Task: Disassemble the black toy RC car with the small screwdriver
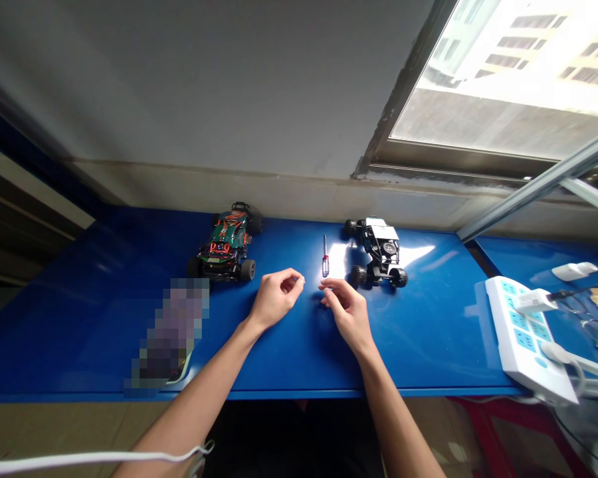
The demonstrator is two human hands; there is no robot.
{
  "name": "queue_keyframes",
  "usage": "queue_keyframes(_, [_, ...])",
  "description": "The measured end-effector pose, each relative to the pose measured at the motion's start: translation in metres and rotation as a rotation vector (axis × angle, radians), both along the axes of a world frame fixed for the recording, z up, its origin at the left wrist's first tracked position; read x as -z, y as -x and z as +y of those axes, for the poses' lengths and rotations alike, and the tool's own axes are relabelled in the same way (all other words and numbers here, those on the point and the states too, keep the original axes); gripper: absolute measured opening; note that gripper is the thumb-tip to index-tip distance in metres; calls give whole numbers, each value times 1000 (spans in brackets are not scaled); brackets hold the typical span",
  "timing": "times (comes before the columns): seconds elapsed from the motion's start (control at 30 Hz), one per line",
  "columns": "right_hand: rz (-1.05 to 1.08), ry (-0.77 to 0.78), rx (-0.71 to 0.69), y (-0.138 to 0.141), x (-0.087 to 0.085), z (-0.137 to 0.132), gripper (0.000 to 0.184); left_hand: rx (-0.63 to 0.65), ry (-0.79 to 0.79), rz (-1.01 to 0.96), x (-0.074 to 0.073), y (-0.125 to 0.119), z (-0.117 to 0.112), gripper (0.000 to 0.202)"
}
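Above the blue table, my left hand (277,297) has its thumb and index finger brought together in a pinch. Whatever may be between those fingertips is too small to make out. My right hand (349,312) faces it across a small gap, fingers loosely bent and slightly apart, with no object visible in them. Just beyond the hands lies a screwdriver (325,257) with a clear and red handle, its shaft toward the wall. A green and orange toy car (226,240) stands beyond my left hand. Beyond my right hand is a silver and black toy buggy (380,249).
A pixelated flat object (174,328) lies at the table's (289,372) front left. On the right sits a white power strip (521,332) with plugs and cables, near a small white bottle (575,271). A metal frame bar (533,189) slants at the right, below a window.
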State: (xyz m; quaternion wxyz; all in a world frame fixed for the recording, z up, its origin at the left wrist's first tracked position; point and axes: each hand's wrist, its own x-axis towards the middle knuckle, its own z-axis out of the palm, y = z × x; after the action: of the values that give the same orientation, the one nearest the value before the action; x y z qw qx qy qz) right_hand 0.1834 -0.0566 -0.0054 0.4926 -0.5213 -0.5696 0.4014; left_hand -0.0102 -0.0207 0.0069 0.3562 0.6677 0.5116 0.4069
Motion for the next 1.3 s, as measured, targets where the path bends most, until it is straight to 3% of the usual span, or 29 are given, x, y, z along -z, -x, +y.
queue_keyframes(1.3, [-2, -4, 0, 2, -2, 0, 20, 7, 13, -6, 0, 2, 0, 20])
